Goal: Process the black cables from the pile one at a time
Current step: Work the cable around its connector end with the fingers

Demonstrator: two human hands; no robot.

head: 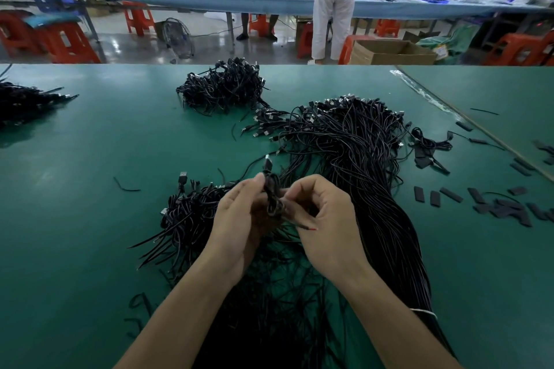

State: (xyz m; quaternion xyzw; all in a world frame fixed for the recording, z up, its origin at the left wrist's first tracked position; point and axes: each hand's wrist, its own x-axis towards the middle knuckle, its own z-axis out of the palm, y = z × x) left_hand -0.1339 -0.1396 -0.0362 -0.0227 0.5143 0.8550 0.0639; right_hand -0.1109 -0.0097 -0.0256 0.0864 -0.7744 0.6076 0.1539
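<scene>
Head view: the left hand (239,219) and right hand (326,219) meet above the green table (90,159), both clamped on one coiled black cable (271,195). Left fingers curl round the coil; right thumb and forefinger pinch it. The coil's long axis runs from near to far, and its USB plug (267,162) points away from the person. The red-tipped stripped end (308,228) points right. The main cable pile (359,159) lies just behind and right of the hands; a coiled heap (186,219) lies left; black sleeve pieces (503,207) lie far right
</scene>
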